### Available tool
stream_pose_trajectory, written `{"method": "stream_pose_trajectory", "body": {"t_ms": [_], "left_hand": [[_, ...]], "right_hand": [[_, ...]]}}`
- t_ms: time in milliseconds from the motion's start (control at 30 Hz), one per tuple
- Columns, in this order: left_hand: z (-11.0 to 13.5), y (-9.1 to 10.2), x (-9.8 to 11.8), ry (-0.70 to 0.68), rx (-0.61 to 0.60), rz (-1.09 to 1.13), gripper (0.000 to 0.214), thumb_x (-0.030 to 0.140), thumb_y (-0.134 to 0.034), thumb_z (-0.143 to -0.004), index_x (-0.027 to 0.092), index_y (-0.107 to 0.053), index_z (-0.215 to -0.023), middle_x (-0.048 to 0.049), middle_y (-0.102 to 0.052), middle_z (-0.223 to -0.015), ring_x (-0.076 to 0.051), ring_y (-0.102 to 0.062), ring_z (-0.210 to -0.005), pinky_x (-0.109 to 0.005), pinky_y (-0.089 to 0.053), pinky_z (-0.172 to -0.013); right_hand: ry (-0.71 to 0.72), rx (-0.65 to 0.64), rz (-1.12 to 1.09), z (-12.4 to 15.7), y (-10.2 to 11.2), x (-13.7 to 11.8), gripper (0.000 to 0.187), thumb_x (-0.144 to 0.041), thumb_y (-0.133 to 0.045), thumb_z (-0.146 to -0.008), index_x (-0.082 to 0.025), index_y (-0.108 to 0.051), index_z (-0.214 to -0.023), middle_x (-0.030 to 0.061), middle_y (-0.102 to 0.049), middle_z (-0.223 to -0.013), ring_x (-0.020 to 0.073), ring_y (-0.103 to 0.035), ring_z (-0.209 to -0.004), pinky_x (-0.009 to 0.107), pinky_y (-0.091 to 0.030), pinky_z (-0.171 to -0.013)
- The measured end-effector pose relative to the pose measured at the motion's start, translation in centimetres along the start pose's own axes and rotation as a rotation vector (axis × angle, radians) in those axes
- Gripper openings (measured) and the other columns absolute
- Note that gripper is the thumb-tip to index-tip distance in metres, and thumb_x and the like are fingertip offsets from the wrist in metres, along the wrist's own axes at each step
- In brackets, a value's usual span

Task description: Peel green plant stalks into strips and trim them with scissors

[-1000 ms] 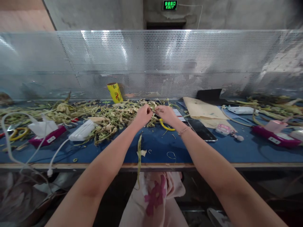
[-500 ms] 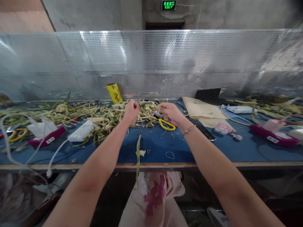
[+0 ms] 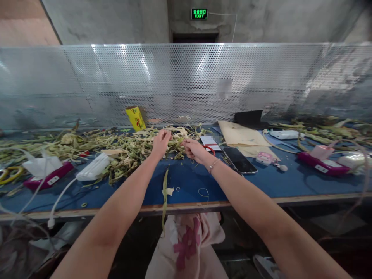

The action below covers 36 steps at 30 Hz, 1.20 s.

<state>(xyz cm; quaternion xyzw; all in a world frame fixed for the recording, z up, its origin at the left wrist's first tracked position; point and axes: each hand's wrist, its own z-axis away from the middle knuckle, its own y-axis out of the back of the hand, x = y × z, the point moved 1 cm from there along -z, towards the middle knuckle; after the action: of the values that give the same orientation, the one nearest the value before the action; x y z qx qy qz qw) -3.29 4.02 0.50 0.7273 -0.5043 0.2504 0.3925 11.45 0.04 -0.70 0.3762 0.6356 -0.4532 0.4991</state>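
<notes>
Both my arms reach out over a blue table (image 3: 261, 186) toward a heap of dried green and pale plant strips (image 3: 128, 145). My left hand (image 3: 161, 141) is closed in a pinch on a strip at the heap's near edge. My right hand (image 3: 193, 150) is just to its right, fingers curled shut on the other end of the same green strip (image 3: 178, 143). Red scissor handles (image 3: 211, 149) peek out behind my right hand. A long green strip (image 3: 164, 193) hangs over the table's front edge below my hands.
A perforated metal screen (image 3: 186, 81) walls the table's far side, with a yellow roll (image 3: 135, 118) against it. A phone (image 3: 240, 160), brown envelope (image 3: 241, 135) and pink case (image 3: 263, 158) lie right. Pink boxes (image 3: 46, 179) (image 3: 316, 162), a white cable (image 3: 58, 199) and more stems (image 3: 325, 130) flank them.
My left hand swung left to the heap, then came back beside the right hand. The yellow scissors seen by my right hand earlier are out of sight now. The view shifted slightly left.
</notes>
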Motion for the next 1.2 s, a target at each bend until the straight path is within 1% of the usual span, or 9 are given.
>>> {"method": "stream_pose_trajectory", "body": {"t_ms": [200,367,433,533,633,733,900,1067,1200], "left_hand": [[0.7,-1.1,0.1,0.023,-0.261,0.035,0.031,0.039,-0.062,-0.062,0.017,-0.047,-0.077,0.0034,-0.052,-0.060,-0.010,-0.050,-0.057,-0.026,-0.041,-0.060],[0.6,-1.5,-0.3,0.112,-0.282,0.152,0.033,0.030,-0.067,-0.057,0.017,-0.044,-0.076,0.0025,-0.054,-0.069,-0.012,-0.057,-0.063,-0.029,-0.046,-0.065],[0.6,-1.4,-0.3,0.153,-0.259,0.209,0.029,0.028,-0.065,-0.060,0.018,-0.042,-0.075,0.0030,-0.052,-0.071,-0.011,-0.058,-0.061,-0.030,-0.048,-0.066],[0.5,-1.2,-0.5,0.171,-0.191,0.182,0.023,0.028,-0.059,-0.068,0.018,-0.040,-0.073,0.0032,-0.050,-0.073,-0.009,-0.057,-0.058,-0.029,-0.049,-0.065],[0.5,-1.1,-0.7,0.184,-0.118,0.080,0.020,0.029,-0.056,-0.072,0.018,-0.039,-0.073,0.0020,-0.050,-0.074,-0.008,-0.055,-0.056,-0.028,-0.048,-0.063],[0.4,-1.0,-0.9,0.188,-0.105,0.000,0.020,0.031,-0.054,-0.073,0.018,-0.039,-0.073,0.0015,-0.051,-0.072,-0.010,-0.055,-0.055,-0.029,-0.047,-0.062],[0.3,-1.1,-0.8,0.163,-0.137,-0.038,0.022,0.032,-0.055,-0.072,0.019,-0.037,-0.071,0.0013,-0.052,-0.070,-0.011,-0.055,-0.053,-0.029,-0.045,-0.059],[0.3,-1.2,-1.1,0.167,-0.149,-0.053,0.023,0.034,-0.055,-0.071,0.019,-0.038,-0.071,-0.0008,-0.053,-0.074,-0.010,-0.053,-0.050,-0.028,-0.044,-0.055],[0.5,-1.2,-0.9,0.155,-0.190,-0.059,0.024,0.034,-0.057,-0.069,0.018,-0.039,-0.071,-0.0018,-0.053,-0.078,-0.009,-0.053,-0.052,-0.027,-0.044,-0.054]], "right_hand": [[0.007,0.026,-0.093,-0.1,0.8,-0.2,0.017,-0.026,-0.051,-0.073,-0.020,-0.037,-0.067,-0.0130,-0.023,-0.041,0.0015,-0.013,-0.032,0.015,-0.008,-0.034],[0.024,0.056,0.013,-0.5,0.9,-0.1,0.019,-0.034,-0.051,-0.074,-0.020,-0.039,-0.067,-0.0117,-0.023,-0.045,0.0031,-0.017,-0.035,0.017,-0.014,-0.037],[0.087,0.131,0.168,-0.9,1.9,-0.3,0.020,-0.039,-0.047,-0.076,-0.020,-0.045,-0.070,-0.0088,-0.033,-0.049,0.0049,-0.029,-0.040,0.018,-0.024,-0.040],[0.252,0.453,0.557,-1.5,5.2,-1.1,0.026,-0.037,-0.037,-0.081,-0.017,-0.053,-0.077,0.0014,-0.057,-0.075,0.0104,-0.050,-0.067,0.022,-0.039,-0.059],[0.190,0.640,0.988,-1.6,9.0,-1.3,0.035,-0.029,-0.022,-0.086,-0.018,-0.053,-0.099,0.0067,-0.060,-0.099,0.0150,-0.054,-0.080,0.026,-0.042,-0.068],[0.079,0.609,1.234,-1.6,11.3,-0.8,0.035,-0.022,-0.025,-0.086,-0.017,-0.050,-0.110,0.0122,-0.056,-0.111,0.0204,-0.056,-0.092,0.030,-0.042,-0.077],[-0.053,0.463,1.481,-2.0,11.9,0.7,0.042,-0.014,-0.024,-0.086,-0.010,-0.038,-0.126,0.0200,-0.050,-0.120,0.0253,-0.052,-0.107,0.034,-0.039,-0.085],[-0.049,0.448,1.531,-2.0,11.7,0.8,0.043,-0.014,-0.025,-0.086,-0.007,-0.037,-0.127,0.0247,-0.047,-0.121,0.0291,-0.051,-0.108,0.040,-0.037,-0.087],[0.103,0.474,1.358,-2.0,9.9,-0.2,0.034,-0.014,-0.033,-0.084,-0.007,-0.052,-0.110,0.0218,-0.055,-0.112,0.0267,-0.051,-0.106,0.040,-0.034,-0.091]]}}
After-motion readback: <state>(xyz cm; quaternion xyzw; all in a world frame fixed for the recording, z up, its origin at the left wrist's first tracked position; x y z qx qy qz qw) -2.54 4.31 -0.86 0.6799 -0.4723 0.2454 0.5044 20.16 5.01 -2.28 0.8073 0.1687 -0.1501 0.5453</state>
